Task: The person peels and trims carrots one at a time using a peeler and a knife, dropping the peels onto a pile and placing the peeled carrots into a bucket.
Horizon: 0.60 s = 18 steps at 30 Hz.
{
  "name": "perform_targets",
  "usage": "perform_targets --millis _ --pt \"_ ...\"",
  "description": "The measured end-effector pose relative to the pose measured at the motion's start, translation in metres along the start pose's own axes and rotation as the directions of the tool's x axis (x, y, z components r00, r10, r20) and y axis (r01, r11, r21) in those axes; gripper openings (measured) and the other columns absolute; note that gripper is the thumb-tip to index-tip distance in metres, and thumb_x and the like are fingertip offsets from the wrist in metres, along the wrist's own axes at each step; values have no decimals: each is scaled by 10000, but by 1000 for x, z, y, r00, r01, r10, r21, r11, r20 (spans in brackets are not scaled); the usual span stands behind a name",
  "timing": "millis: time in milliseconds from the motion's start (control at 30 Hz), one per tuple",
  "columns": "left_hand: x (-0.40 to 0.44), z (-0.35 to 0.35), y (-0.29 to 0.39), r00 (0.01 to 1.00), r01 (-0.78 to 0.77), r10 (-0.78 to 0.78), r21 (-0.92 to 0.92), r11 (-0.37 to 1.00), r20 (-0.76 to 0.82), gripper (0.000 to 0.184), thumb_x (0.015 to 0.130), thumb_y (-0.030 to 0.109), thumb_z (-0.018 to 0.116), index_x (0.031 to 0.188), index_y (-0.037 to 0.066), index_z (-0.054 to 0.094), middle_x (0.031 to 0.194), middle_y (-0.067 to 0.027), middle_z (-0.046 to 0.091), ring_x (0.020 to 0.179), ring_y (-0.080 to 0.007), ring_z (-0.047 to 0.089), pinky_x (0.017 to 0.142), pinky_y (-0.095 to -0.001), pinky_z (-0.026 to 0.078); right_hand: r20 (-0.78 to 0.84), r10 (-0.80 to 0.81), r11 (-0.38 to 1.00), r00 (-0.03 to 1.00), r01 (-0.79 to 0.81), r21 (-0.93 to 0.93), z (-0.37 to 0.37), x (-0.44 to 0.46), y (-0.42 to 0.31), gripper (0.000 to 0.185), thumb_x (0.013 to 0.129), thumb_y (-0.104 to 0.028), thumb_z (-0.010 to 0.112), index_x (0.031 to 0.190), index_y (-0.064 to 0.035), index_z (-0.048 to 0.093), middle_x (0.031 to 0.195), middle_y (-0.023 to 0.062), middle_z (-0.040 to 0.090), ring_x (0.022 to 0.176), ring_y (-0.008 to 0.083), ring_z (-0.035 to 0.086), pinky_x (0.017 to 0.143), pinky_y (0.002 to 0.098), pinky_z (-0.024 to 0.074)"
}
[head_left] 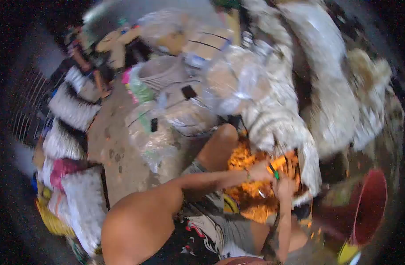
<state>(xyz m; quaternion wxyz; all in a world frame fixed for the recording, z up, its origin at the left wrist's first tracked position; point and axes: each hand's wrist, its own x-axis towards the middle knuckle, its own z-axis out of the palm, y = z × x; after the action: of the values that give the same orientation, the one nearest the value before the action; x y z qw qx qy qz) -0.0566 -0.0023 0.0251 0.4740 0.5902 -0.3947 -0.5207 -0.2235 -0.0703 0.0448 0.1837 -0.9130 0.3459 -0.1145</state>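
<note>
My left hand reaches across my lap, its fingers closed on a bright orange piece. Close beside it, my right hand is closed around a small tool with a green part; blur hides its exact kind. A dark strip crosses the orange piece near the tool. Beneath both hands lies a heap of orange pieces, spread between my legs and against a white sack.
Plastic-wrapped bundles and a grey ribbed basket stand ahead. Filled white sacks line the left side, where another person's arm shows. A dark red tub lies at right, near large white sacks.
</note>
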Motion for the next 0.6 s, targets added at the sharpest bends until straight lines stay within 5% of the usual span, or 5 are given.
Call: perform_targets --millis 100,133,300,433,600 --pt "-9 -3 9 998 -35 37 -41 999 59 406 733 82 813 1107 47 657 954 -31 711 870 -133 657 781 -297 543 -27 14 999 1000 -13 41 10 -1 6 227 841 -274 671 945 -85 600 840 190 681 745 403 668 629 512 524" --pt "-22 -4 43 976 170 -146 -153 973 161 365 752 43 771 1097 32 655 941 -51 713 860 -133 668 766 -288 549 -56 -47 998 997 49 37 6 -2 7 243 858 -298 652 962 -83 602 821 192 679 741 403 669 623 518 525" --pt "-29 -6 28 963 213 -222 68 975 152 424 776 50 728 1183 28 610 822 17 609 648 -85 540 552 -250 414 -88 433 883 897 -442 -158 33 1 85 256 875 -268 618 930 -18 637 693 187 670 636 348 685 570 461 544" --pt "-33 -8 33 977 198 -196 -13 980 84 476 785 53 724 1239 30 581 813 30 597 636 -74 521 533 -241 387 -91 351 932 932 -357 -65 2 -1 82 288 880 -275 605 1052 -56 680 726 180 693 667 358 690 624 519 540" --pt "-13 -15 10 983 177 -177 12 984 43 517 783 39 755 1258 12 553 935 6 610 831 -114 594 750 -267 503 43 177 984 983 -179 26 -5 -1 41 333 883 -317 612 1143 -117 667 729 187 673 707 413 664 650 520 529"
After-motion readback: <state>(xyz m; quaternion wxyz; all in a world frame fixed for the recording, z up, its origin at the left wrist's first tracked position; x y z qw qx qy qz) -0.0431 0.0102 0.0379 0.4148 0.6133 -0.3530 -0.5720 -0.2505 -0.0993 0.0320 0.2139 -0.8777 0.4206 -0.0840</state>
